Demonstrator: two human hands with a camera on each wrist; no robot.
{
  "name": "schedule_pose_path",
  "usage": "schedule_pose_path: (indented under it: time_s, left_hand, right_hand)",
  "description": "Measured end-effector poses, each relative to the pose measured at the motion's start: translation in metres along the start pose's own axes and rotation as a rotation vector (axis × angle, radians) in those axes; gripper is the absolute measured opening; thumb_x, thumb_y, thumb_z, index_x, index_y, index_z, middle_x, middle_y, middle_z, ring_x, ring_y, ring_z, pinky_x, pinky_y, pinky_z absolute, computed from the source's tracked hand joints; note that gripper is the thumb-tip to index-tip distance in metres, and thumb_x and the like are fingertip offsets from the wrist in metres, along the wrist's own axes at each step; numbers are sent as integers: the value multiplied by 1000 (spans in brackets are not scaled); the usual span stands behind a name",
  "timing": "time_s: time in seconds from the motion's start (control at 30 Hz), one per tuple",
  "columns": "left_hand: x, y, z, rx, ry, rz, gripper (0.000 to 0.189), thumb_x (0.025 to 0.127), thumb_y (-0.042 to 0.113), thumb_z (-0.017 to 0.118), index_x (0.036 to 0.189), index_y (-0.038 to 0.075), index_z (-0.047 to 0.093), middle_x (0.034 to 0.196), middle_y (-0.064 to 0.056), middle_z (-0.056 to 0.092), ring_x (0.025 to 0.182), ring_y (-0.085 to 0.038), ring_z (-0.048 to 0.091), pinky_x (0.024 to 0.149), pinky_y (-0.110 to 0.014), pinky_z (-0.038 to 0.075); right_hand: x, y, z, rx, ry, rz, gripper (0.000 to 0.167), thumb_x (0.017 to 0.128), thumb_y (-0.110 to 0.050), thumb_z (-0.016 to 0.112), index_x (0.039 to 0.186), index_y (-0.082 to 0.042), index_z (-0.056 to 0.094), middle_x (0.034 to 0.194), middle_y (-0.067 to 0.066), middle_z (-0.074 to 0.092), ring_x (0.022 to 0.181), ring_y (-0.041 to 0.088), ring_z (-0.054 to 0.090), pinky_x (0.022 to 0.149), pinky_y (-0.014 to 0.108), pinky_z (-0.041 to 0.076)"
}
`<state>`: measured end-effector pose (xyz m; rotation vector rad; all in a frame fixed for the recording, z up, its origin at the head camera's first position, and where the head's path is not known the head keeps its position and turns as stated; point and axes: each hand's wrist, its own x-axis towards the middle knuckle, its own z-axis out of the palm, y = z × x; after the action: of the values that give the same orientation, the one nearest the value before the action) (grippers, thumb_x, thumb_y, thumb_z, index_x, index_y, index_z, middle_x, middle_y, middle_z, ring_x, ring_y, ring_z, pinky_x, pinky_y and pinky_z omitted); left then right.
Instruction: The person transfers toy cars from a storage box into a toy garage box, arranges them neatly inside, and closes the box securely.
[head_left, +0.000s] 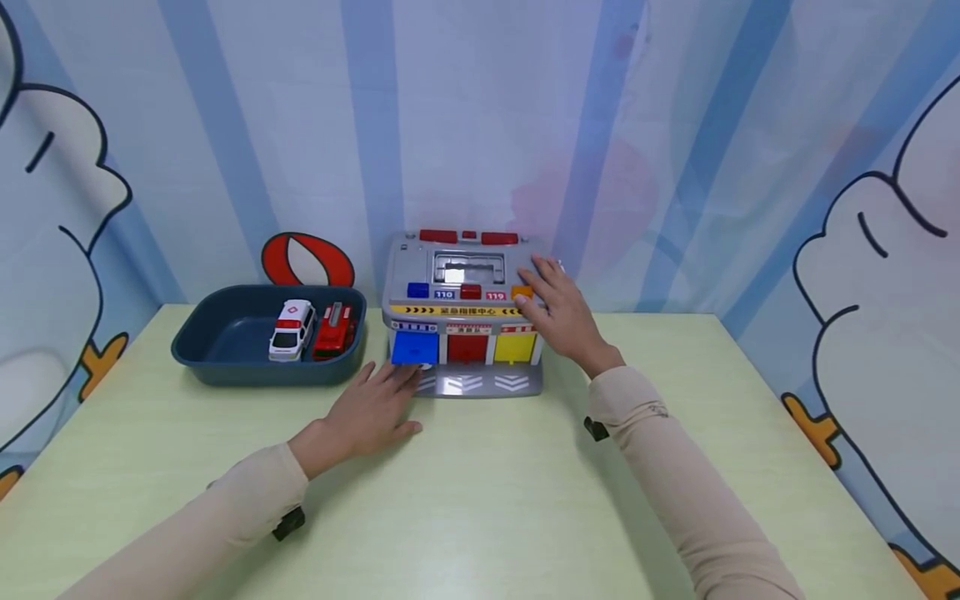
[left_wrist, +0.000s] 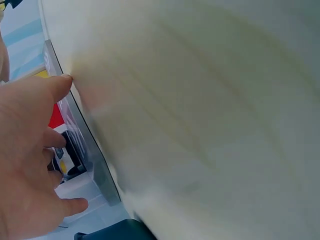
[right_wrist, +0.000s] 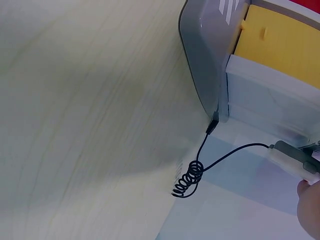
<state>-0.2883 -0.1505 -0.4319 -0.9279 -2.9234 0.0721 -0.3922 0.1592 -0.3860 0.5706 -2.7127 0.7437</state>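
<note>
A grey toy rescue station (head_left: 467,267) with a blue door (head_left: 416,347), a red door (head_left: 467,347) and a yellow door (head_left: 514,347) stands at the back of the table. The blue door is swung up. My left hand (head_left: 367,412) reaches in below it, fingers extended. In the left wrist view those fingers are at a small black-and-white toy car (left_wrist: 69,159) in the doorway, mostly hidden by the hand and door in the head view. On the right side of the roof, beside the orange button (head_left: 522,292), rests my right hand (head_left: 558,312) with fingers spread.
To the left, a dark blue tray (head_left: 225,377) holds a white toy ambulance (head_left: 292,330) and a red toy fire truck (head_left: 334,332). A coiled black cord (right_wrist: 190,178) hangs at the station's right side. Behind the table (head_left: 480,500) is a striped curtain (head_left: 480,108).
</note>
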Motion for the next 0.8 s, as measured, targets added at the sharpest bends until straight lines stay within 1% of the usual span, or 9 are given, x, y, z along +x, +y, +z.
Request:
schedule_pose_path:
  time_s: [0.2,0.4,0.57,0.67,0.8]
  left_hand:
    - [0,-1,2,-12,-4,-8,78,95,49,61,151,0,39,163,-17,30,151,-40,28,116,-66,30]
    - [4,1,3,16,30,-25,79,94,50,62,151,-1,40,163,-17,30,149,-39,27,113,-67,33]
    - [3,2,3,42,24,-8,79,95,50,60,152,-1,38,163,-17,29,149,-39,28,113,-65,34]
    - [2,2,4,58,27,8,77,96,50,60,151,0,40,162,-17,32,148,-39,30,113,-65,34]
    - [1,1,4,50,20,34,76,96,50,60,150,0,41,162,-17,34,147,-40,33,115,-64,32]
  right_hand:
    - [1,1,0,5,-1,-5,61,102,-51,41,156,-23,36,169,-2,17,158,26,6,126,54,10]
    - [1,1,-1,9,0,-10,62,102,-51,41,156,-23,35,169,-2,16,158,27,5,126,56,11]
    - [1,1,-1,9,2,-13,62,102,-51,40,156,-22,36,169,-2,16,158,27,5,126,56,12]
    - [1,1,-1,12,7,-18,61,102,-50,41,156,-21,37,169,-1,17,158,27,6,126,55,12]
    - [1,1,-1,16,10,-21,61,103,-50,41,156,-21,36,169,-1,18,158,26,6,126,55,12]
